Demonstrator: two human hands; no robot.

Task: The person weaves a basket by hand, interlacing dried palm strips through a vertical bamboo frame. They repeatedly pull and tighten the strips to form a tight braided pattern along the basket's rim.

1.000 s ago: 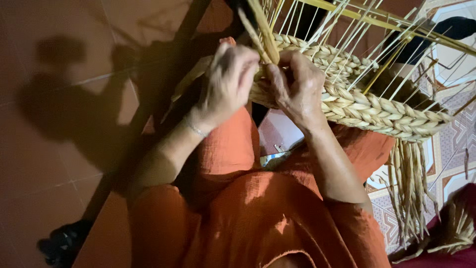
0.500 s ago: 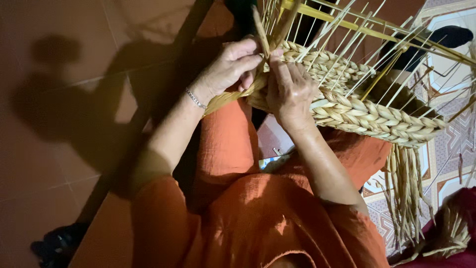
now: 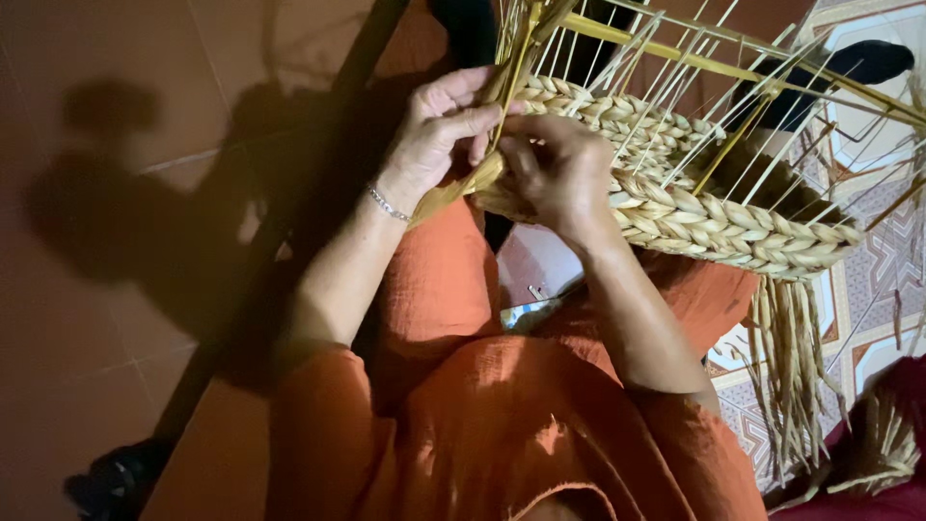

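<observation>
Head view: I see the half-woven basket [image 3: 714, 217], braided straw on a thin wire frame [image 3: 675, 58], resting across my orange-clad lap [image 3: 453, 289]. My left hand [image 3: 439, 125] pinches an upright straw strand [image 3: 511, 68]; my right hand [image 3: 555, 169] is curled tight on the braid's near edge. Judgement: keep the strand taut and packed snugly. Brown tiled floor [image 3: 116, 289] left, patterned tiles [image 3: 868, 280] right.

One basket [image 3: 694, 207] — two hands [image 3: 439, 135].
</observation>
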